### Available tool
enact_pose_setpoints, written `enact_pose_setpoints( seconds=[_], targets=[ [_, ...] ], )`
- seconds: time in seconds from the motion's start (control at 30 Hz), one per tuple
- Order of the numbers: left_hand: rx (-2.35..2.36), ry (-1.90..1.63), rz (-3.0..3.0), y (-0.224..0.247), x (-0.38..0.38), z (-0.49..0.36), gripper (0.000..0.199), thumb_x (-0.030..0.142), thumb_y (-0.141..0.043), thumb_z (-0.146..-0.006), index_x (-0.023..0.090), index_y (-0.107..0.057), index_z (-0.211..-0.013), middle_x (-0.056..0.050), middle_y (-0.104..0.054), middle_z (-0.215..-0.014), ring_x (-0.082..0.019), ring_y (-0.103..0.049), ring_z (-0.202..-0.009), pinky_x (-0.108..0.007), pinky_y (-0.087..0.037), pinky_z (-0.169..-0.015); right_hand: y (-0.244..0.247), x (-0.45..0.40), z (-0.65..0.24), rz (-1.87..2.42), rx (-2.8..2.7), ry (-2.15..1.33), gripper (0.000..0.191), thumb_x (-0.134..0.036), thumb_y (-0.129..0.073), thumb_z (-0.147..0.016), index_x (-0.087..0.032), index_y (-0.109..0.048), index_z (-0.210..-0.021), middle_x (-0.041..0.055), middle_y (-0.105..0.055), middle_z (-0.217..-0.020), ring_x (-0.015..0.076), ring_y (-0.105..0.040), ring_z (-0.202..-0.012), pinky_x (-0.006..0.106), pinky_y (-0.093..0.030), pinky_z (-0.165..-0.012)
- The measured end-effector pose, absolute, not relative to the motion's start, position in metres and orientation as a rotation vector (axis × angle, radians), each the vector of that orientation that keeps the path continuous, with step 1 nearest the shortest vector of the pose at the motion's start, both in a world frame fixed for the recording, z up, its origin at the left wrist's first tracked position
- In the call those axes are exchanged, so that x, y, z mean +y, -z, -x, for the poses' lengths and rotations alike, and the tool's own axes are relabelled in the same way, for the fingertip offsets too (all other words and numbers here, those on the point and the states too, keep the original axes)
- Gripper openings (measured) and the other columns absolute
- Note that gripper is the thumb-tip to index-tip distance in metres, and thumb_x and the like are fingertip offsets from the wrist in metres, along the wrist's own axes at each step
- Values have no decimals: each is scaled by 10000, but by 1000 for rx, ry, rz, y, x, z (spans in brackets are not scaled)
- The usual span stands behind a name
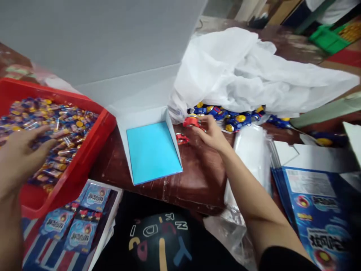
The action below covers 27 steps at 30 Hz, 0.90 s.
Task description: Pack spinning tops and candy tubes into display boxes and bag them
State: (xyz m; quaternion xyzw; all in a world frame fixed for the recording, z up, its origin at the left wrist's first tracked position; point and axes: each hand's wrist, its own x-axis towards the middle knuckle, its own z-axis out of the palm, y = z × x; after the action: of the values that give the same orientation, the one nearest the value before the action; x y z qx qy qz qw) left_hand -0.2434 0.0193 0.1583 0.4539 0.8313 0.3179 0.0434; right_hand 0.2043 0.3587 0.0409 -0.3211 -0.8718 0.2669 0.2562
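My right hand (211, 133) pinches a small red toy with a yellow top (191, 120) above the brown table. Just below it, another small red toy (182, 139) lies beside a small white tray-like box with a light-blue bottom (153, 152). My left hand (21, 158) is over a red plastic bin (98, 133), fingers apart and seemingly holding nothing. Inside the bin are many small, clear-wrapped tubes with blue and yellow parts (66, 150). Behind my right hand, blue-and-yellow toys (238, 118) spill from a white plastic bag (225, 71).
A tall grey-white panel (113, 37) stands behind the small box. Clear plastic sleeves (249, 154) lie right of my forearm. Blue printed boxes (318, 210) are at far right, and a stack of printed sheets (81, 218) is at lower left. A green crate (328, 39) sits far back right.
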Motion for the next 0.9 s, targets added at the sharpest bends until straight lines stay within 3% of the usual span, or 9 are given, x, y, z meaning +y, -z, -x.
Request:
enact_pose_setpoints(
  seconds=[0.1,0.17,0.23,0.37,0.5,0.63,0.73,0.83,0.9],
  targets=[
    [2378,-937,-1520,-147,9,161,314,511,-546,-1010,428,-719,-1258,3,-706,-1097,-310,-656,-1127,-619,-470,-1154,-58,309,-202,599,-2097,-1184,494,-572,-660,-957,-327,-422,-1313,91,-628,-1304,244,-677,-1119,416,-599,-897],
    [1940,-1105,-1339,-122,23,103,346,465,-522,-1047,346,-668,-1337,-44,-715,-1040,-246,-694,-917,-471,-600,-926,-67,274,-180,493,-2099,-1349,700,-606,-690,-929,-388,-323,-1484,86,-612,-1326,245,-673,-1120,433,-617,-892],
    [1670,-1184,-1105,-92,39,60,374,482,-505,-1062,270,-654,-1332,-76,-707,-977,-202,-649,-755,-392,-581,-769,-70,245,-151,457,-2109,-1398,817,-647,-628,-951,-408,-197,-1603,101,-581,-1392,259,-653,-1185,474,-619,-944],
    [1384,-1385,-786,-57,51,30,411,563,-514,-1062,228,-656,-1252,-85,-666,-972,-143,-525,-647,-321,-495,-630,-64,218,-112,410,-2074,-1443,503,-552,-527,-1039,-357,-383,-1480,105,-535,-1488,262,-571,-1375,496,-579,-1085],
    [1553,-1273,-982,-65,42,46,450,547,-583,-1051,200,-647,-1331,-47,-665,-943,-132,-551,-700,-278,-492,-683,-65,225,-117,250,-2081,-1571,399,-401,-740,-957,-309,-465,-1230,102,-530,-1432,245,-613,-1295,383,-651,-893],
    [1630,-1204,-1117,-73,38,55,405,486,-614,-1044,171,-694,-1285,-70,-711,-1073,-166,-632,-898,-284,-515,-857,-77,232,-124,238,-2056,-1491,606,-304,-817,-896,-360,-484,-1399,87,-514,-1371,255,-589,-1290,432,-647,-959],
    [1381,-1237,-974,-69,40,52,421,528,-601,-1048,171,-675,-1257,-24,-635,-891,-117,-535,-696,-243,-460,-657,-80,228,-120,221,-1888,-1586,667,-346,-780,-926,-424,-414,-1478,66,-484,-1427,266,-586,-1325,533,-598,-1076],
    [1302,-1252,-907,-67,40,51,405,526,-602,-1052,180,-663,-1255,9,-558,-815,-91,-432,-619,-219,-377,-570,-77,228,-119,128,-1933,-1652,538,-312,-780,-933,-384,-449,-1350,58,-514,-1408,246,-607,-1308,472,-605,-1045],
    [1382,-1178,-998,-71,41,55,376,492,-605,-1055,177,-682,-1245,-6,-615,-859,-99,-479,-670,-219,-404,-613,-76,234,-123,94,-2080,-1581,628,-292,-839,-886,-358,-431,-1359,67,-546,-1353,237,-619,-1261,432,-597,-1023]
  ],
)
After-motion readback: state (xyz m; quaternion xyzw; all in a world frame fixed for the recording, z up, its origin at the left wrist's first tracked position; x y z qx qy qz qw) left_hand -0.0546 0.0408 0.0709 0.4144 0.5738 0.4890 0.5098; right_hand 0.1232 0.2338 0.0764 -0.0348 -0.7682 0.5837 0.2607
